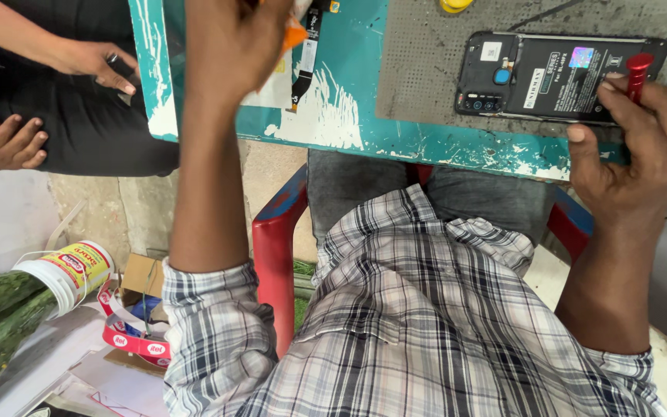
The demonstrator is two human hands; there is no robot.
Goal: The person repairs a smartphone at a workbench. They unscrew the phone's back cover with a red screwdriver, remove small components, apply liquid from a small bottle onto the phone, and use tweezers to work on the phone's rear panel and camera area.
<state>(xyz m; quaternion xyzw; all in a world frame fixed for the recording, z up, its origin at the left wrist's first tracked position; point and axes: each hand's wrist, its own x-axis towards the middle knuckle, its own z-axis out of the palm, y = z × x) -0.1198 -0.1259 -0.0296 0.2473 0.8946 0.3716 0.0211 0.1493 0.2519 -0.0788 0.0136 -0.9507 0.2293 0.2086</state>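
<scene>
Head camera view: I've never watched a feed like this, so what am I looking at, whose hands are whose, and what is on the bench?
The single picture comes from a camera worn on a person's head, looking down over their checked shirt and lap. Their right hand holds a red metal screwdriver handle against an opened black phone with its back cover off. The phone lies on a grey perforated work mat, which sits on a worn teal-painted table. Their left hand is raised and pinches something small and orange; I cannot tell what it is. A black flex ribbon strip lies on the table beside it. The two hands at far left belong to another person.
</scene>
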